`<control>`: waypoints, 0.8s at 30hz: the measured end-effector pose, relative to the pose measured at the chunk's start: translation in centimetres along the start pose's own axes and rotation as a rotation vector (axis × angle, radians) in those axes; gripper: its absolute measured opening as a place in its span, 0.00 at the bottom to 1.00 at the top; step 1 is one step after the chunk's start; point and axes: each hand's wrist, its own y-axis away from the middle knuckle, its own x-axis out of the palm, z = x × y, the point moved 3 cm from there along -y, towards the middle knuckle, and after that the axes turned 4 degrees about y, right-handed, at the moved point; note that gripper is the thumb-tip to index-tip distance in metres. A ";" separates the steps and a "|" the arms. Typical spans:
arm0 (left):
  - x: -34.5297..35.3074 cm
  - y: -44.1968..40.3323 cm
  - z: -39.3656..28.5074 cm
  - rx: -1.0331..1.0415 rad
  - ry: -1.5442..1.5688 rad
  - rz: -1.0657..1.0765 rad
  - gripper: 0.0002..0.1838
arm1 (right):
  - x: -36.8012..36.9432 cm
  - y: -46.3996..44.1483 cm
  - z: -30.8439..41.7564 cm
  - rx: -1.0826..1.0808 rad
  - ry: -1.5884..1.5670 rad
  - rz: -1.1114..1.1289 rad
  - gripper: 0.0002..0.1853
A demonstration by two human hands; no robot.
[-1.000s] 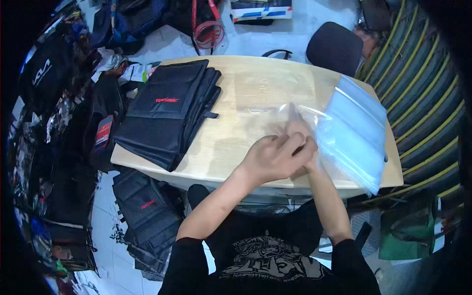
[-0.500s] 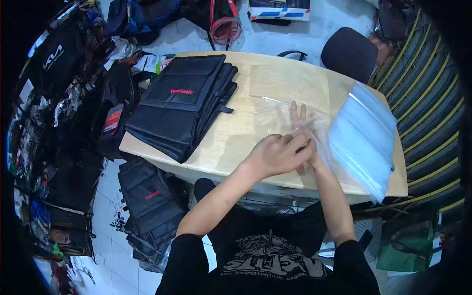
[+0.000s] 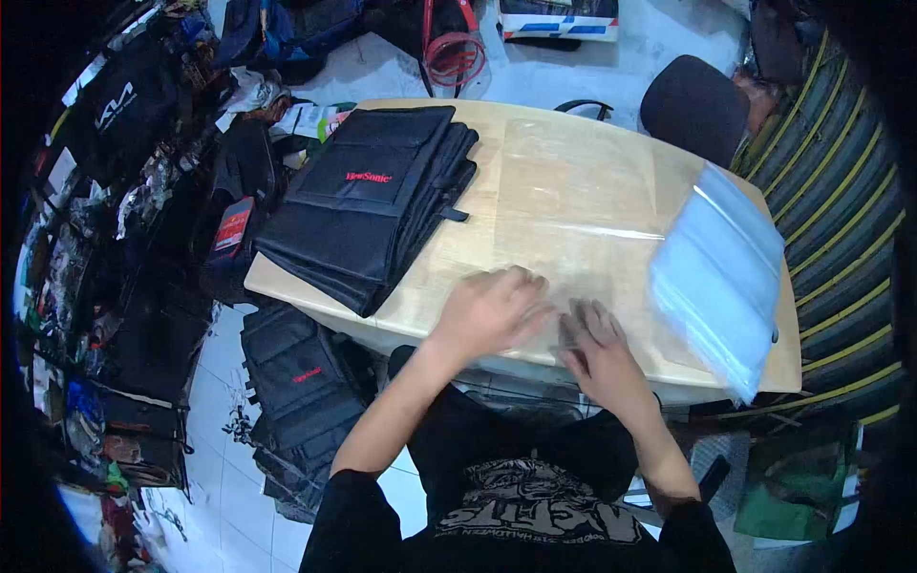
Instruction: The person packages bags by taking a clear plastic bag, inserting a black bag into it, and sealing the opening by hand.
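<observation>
My left hand (image 3: 492, 310) is over the front of the wooden table, fingers apart and slightly blurred, with nothing visible in them. Beside it, my right hand (image 3: 604, 355) is near the table's front edge, its fingers spread and smeared by motion. A clear plastic bag (image 3: 583, 205) lies flat beyond both hands; its near part is hard to make out against the wood. To the right lies a stack of clear plastic bags (image 3: 721, 277), looking bluish. On the left, folded black bags (image 3: 330, 220) with red ViewSonic lettering are piled up.
The light wooden table (image 3: 449, 277) has a curved far edge. More black bags (image 3: 306, 382) lie on the floor to the left. A dark stool seat (image 3: 694, 110) stands behind the table. Striped dark rolls or slats (image 3: 841, 239) run along the right, and clutter fills the left side.
My hands have come apart and back toward the front edge. The plastic that my left hand was pinching over my right hand now lies flat on the table. The view has shifted slightly.
</observation>
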 end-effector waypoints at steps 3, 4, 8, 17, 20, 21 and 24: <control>-4.7 1.3 4.1 -0.115 -0.249 -0.143 0.16 | -0.5 1.1 0.7 -0.034 0.008 0.035 0.25; -6.6 1.7 5.0 -0.277 -0.365 -0.099 0.17 | -0.9 1.6 1.0 -0.033 -0.033 0.057 0.24; -10.4 5.0 8.6 -0.570 -0.673 0.114 0.27 | -3.1 1.9 2.2 0.079 -0.275 0.161 0.19; -10.2 6.4 8.9 -0.532 -0.592 0.332 0.21 | -1.7 -3.3 3.1 0.129 -0.676 0.113 0.14; -10.1 6.1 8.7 -0.468 -0.597 0.308 0.08 | -0.1 -6.1 4.1 0.044 -0.789 0.082 0.15; -10.4 6.0 8.7 -0.444 -0.620 0.269 0.07 | 0.8 -7.2 4.3 0.032 -0.817 0.091 0.16; -10.8 5.3 7.9 -0.348 -0.659 0.153 0.07 | 4.2 -10.7 5.2 0.157 -1.265 0.144 0.20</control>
